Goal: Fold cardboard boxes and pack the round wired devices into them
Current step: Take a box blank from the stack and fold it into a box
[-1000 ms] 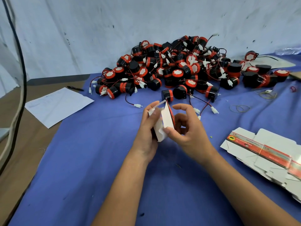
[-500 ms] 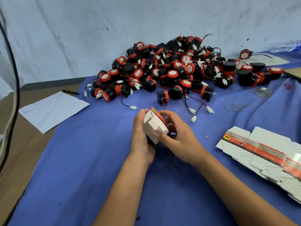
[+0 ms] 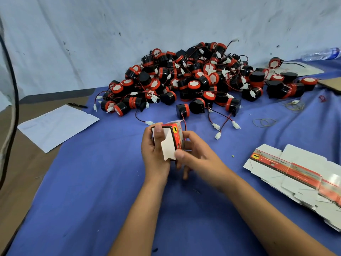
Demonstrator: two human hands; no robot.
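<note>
A small red-and-white cardboard box (image 3: 171,141), flat a second ago, now stands squared up above the blue-clothed desk (image 3: 92,191), a white flap hanging open. The left hand (image 3: 155,154) and right hand (image 3: 195,156) both grip it, fingers curled around its sides. Behind lies a heap of round black-and-red wired devices (image 3: 193,80); flat box blanks (image 3: 295,174) lie at right.

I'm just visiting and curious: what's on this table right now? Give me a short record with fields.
Surface: blue cloth over a table
In hand: small red and white box, one white flap still open
Left hand: grips the box, thumb on its open end
Right hand: holds the box's other side, thumb at the flap
Behind: pile of round wired devices
Right: stack of flat unfolded boxes
Left: white paper and pen
</note>
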